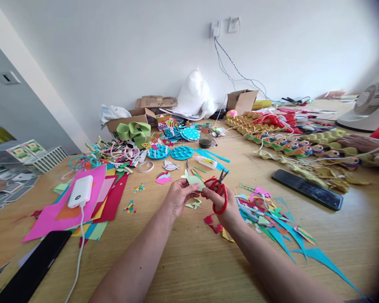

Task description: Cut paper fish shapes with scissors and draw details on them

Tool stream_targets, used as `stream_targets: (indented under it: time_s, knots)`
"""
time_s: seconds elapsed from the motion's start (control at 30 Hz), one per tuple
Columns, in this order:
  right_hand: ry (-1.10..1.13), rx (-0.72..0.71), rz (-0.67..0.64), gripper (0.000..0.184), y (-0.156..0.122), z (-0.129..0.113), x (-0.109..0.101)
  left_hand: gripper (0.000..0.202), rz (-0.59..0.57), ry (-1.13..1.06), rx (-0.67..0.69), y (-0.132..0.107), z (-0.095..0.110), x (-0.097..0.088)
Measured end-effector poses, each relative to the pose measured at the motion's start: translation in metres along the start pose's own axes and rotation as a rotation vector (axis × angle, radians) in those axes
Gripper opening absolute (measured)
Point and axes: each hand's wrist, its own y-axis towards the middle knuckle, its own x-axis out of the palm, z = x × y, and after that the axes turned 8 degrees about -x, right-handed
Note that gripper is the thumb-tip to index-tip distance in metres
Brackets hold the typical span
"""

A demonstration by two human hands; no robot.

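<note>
Above the wooden table (189, 261), the left hand (177, 197) pinched a pale green paper cut-out (193, 180). The right hand (222, 204) gripped red-handled scissors (219, 191) just beside it, blades touching the paper's edge, coloured scraps (271, 219) lying nearby.

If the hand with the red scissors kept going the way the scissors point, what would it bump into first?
Probably the pale green paper shape held by the left hand; the scissors in the right hand already touch it.
</note>
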Motion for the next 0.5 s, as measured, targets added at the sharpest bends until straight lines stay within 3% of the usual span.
stream_targets:
  time_s: [0.13, 0.27, 0.5]
  knots:
    - [0.005, 0.025, -0.014, 0.028, -0.0017, 0.0014, 0.0013, 0.029, 0.092, 0.006, 0.063, 0.0011, -0.0084, 0.0071]
    - [-0.038, 0.021, -0.063, 0.027, -0.0026, -0.0003, 0.0026, 0.028, 0.182, -0.020, 0.078, 0.0000, -0.0025, 0.0050]
    - [-0.029, 0.029, -0.022, 0.032, -0.0021, -0.0011, 0.0020, 0.030, 0.144, 0.054, 0.003, -0.0021, -0.0014, 0.0058]
